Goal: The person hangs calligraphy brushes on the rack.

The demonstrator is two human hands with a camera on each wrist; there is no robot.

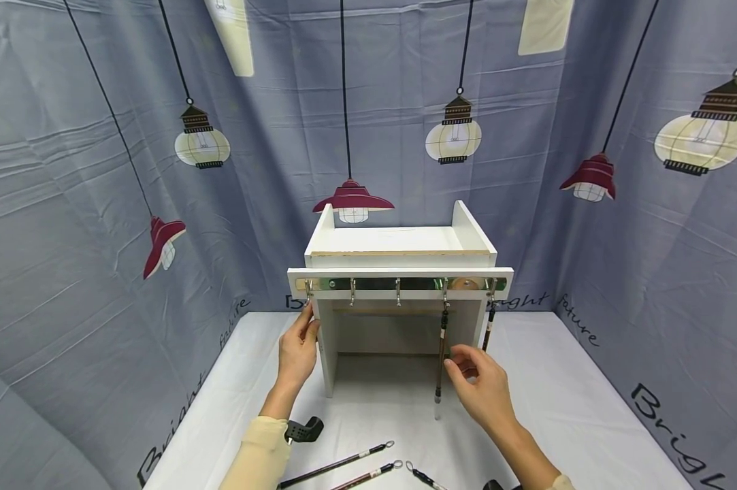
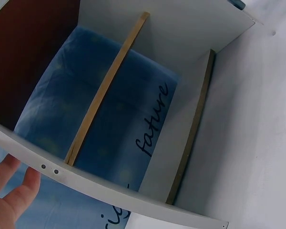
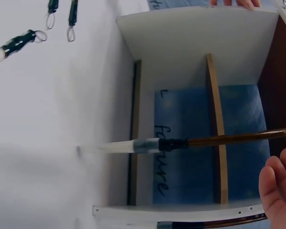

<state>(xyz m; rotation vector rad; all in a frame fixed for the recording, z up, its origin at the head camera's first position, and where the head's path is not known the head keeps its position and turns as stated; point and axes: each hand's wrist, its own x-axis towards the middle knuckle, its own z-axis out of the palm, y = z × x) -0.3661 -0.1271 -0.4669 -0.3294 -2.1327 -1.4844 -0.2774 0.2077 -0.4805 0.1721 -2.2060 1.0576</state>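
Note:
My left hand (image 1: 297,347) rests its extended fingers against the left side panel of a white shelf unit (image 1: 405,260), just below the rail's leftmost hook (image 1: 309,291). A calligraphy brush (image 1: 442,354) with a dark handle hangs by its loop from the second hook from the right, tip down. Its pale bristles (image 3: 115,147) look blurred in the right wrist view. Close beside this brush is my right hand (image 1: 481,381), fingers loosely bent and nothing gripped. Another brush (image 1: 489,329) hangs from the rightmost hook, partly behind the right hand in the head view.
Three more brushes lie on the white table in front: one at the left (image 1: 337,465), one in the middle (image 1: 368,476), one at the right (image 1: 424,478). A gold reflective rail (image 1: 374,284) with several hooks spans the shelf's front. Patterned grey-blue curtains (image 1: 270,136) surround the table.

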